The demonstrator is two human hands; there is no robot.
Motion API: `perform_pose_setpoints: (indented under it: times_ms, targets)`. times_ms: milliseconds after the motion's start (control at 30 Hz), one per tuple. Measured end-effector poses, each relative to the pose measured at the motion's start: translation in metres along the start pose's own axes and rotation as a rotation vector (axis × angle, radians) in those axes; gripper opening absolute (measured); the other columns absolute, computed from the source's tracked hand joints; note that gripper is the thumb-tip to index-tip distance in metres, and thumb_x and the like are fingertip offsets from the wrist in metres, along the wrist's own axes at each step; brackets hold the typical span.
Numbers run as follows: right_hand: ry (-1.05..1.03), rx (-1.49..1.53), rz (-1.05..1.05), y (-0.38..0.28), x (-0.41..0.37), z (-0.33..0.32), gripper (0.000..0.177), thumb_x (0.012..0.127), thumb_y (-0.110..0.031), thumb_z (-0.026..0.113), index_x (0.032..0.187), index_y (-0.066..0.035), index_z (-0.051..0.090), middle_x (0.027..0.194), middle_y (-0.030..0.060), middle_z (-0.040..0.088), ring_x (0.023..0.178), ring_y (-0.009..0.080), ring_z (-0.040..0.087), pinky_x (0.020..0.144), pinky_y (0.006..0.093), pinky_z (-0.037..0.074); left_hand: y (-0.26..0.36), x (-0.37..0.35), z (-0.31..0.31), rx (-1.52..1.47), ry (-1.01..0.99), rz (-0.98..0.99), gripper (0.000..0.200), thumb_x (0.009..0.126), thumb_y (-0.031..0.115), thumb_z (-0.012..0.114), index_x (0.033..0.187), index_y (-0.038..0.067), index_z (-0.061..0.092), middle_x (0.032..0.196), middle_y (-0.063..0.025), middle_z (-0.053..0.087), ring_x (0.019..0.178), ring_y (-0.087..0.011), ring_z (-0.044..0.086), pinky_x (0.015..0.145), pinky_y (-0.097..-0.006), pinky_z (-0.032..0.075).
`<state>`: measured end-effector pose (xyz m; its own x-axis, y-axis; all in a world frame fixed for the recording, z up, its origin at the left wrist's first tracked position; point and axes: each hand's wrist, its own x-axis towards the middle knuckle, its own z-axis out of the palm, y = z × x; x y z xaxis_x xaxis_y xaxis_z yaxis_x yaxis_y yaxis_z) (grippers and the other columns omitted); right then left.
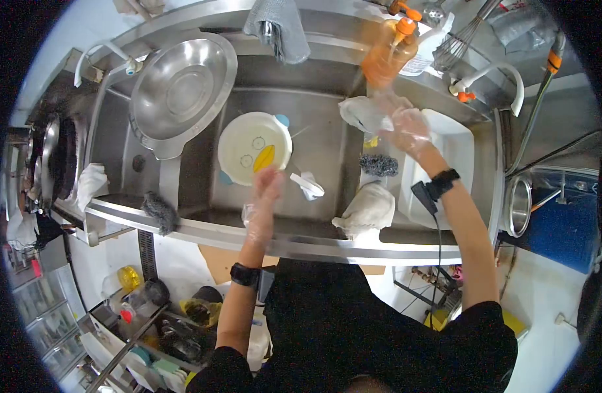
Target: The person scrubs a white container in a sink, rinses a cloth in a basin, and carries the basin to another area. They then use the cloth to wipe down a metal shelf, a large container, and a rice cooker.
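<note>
My left hand, in a clear plastic glove, has its fingertips right at the near rim of a white bowl. Motion smears those fingers. The bowl has a yellow beak, drawn eyes and blue tabs, and sits in the middle sink basin. Over the right divider, my gloved right hand reaches up beside a white cloth, its fingers blurred just below an orange pump bottle. That bottle is blurred too. A small white spoon-like piece lies in the basin, right of my left hand.
A large steel basin leans across the left sink. Steel-wool scrubbers and a bunched white cloth lie along the sink. At right is a white tub; faucets and a whisk stand behind.
</note>
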<state>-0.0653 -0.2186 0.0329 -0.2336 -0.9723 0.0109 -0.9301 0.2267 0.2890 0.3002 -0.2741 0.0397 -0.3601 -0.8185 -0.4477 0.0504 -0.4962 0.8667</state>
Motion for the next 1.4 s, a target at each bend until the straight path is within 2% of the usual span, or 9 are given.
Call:
perform_pose_setpoints:
  times_ms: [200, 400, 733, 800, 900, 1000, 1100, 1300, 1400]
  targets:
    - [-0.087, 0.137, 0.011, -0.027, 0.022, 0.019, 0.067, 0.072, -0.037, 0.066, 0.131, -0.014, 0.044, 0.127, 0.0073, 0.049, 0.116, 0.0262, 0.048, 0.091, 0.0401, 0.043, -0.023, -0.011, 0.036, 0.124, -0.232, 0.035, 0.035, 0.09, 0.022, 0.059, 0.12, 0.006, 0.05, 0.103, -0.0012, 0.055, 0.099, -0.0103, 0.051, 0.089, -0.0267, 0.041]
    - [-0.234, 0.097, 0.0, -0.003, 0.03, 0.029, 0.063, 0.075, -0.022, 0.061, 0.133, -0.01, 0.041, 0.092, 0.0165, 0.062, 0.086, 0.0348, 0.061, 0.076, 0.0425, 0.049, -0.038, -0.015, 0.044, 0.292, -0.324, 0.026, 0.038, 0.086, 0.026, 0.062, 0.117, 0.006, 0.053, 0.1, -0.0007, 0.056, 0.097, -0.0121, 0.053, 0.089, -0.0282, 0.041]
    - [0.066, 1.576, 0.417, -0.046, -0.024, -0.13, 0.059, 0.087, -0.037, 0.059, 0.127, 0.005, 0.046, 0.115, 0.0208, 0.058, 0.105, 0.029, 0.056, 0.093, 0.035, 0.041, 0.002, -0.002, 0.09, -0.09, -0.426, -0.101, 0.075, 0.086, 0.036, 0.064, 0.142, 0.006, 0.024, 0.132, -0.011, 0.043, 0.116, -0.0212, 0.049, 0.095, -0.0389, 0.042]
    - [0.043, 0.996, 0.126, -0.06, -0.037, -0.064, 0.055, 0.089, -0.037, 0.057, 0.125, 0.004, 0.049, 0.12, 0.0229, 0.055, 0.107, 0.0283, 0.055, 0.093, 0.0352, 0.041, 0.004, 0.004, 0.093, -0.549, -0.494, -0.289, 0.079, 0.087, 0.049, 0.057, 0.146, 0.018, 0.013, 0.139, -0.0084, 0.036, 0.12, -0.0273, 0.046, 0.098, -0.0433, 0.04]
    - [0.12, 1.164, 0.11, -0.125, -0.036, -0.075, 0.056, 0.083, -0.047, 0.06, 0.115, -0.001, 0.055, 0.107, 0.0259, 0.058, 0.097, 0.0333, 0.06, 0.081, 0.0412, 0.047, 0.001, 0.023, 0.071, -0.785, -0.528, -0.132, 0.06, 0.092, 0.048, 0.048, 0.14, 0.017, 0.03, 0.129, -0.0066, 0.049, 0.116, -0.0217, 0.05, 0.095, -0.0407, 0.044]
    - [-0.042, 0.985, -0.011, -0.17, -0.024, -0.106, 0.057, 0.075, -0.047, 0.068, 0.108, -0.002, 0.056, 0.081, 0.019, 0.063, 0.074, 0.0353, 0.064, 0.069, 0.0462, 0.048, -0.002, 0.033, 0.031, -0.672, -0.475, -0.251, 0.038, 0.091, 0.04, 0.054, 0.12, 0.014, 0.054, 0.11, -0.0044, 0.06, 0.1, -0.0166, 0.058, 0.086, -0.0345, 0.047]
    - [-0.51, 1.038, -0.116, -0.183, 0.002, -0.134, 0.069, 0.075, -0.059, 0.061, 0.114, -0.003, 0.055, 0.099, 0.0244, 0.062, 0.093, 0.0391, 0.06, 0.08, 0.044, 0.047, -0.086, 0.085, -0.026, -0.483, -0.221, -0.185, 0.041, 0.088, 0.034, 0.06, 0.121, 0.011, 0.053, 0.11, -0.0055, 0.06, 0.098, -0.018, 0.058, 0.086, -0.0322, 0.047]
    - [-0.026, 1.037, 0.252, -0.146, 0.078, -0.135, 0.061, 0.08, -0.038, 0.064, 0.127, -0.002, 0.05, 0.107, 0.0146, 0.065, 0.097, 0.0232, 0.064, 0.085, 0.0319, 0.048, -0.086, 0.13, -0.108, -0.201, -0.011, -0.43, 0.037, 0.082, 0.027, 0.064, 0.111, 0.005, 0.058, 0.103, -0.0097, 0.064, 0.089, -0.025, 0.061, 0.086, -0.0364, 0.048]
    - [0.221, 0.969, 0.225, -0.126, 0.12, -0.134, 0.059, 0.081, -0.035, 0.064, 0.127, -0.001, 0.049, 0.119, 0.0162, 0.06, 0.098, 0.0227, 0.064, 0.086, 0.032, 0.047, -0.145, 0.162, -0.15, 1.129, -0.257, 0.659, 0.035, 0.078, 0.015, 0.062, 0.111, 0.004, 0.058, 0.103, -0.0129, 0.065, 0.088, -0.0298, 0.062, 0.084, -0.0377, 0.048]
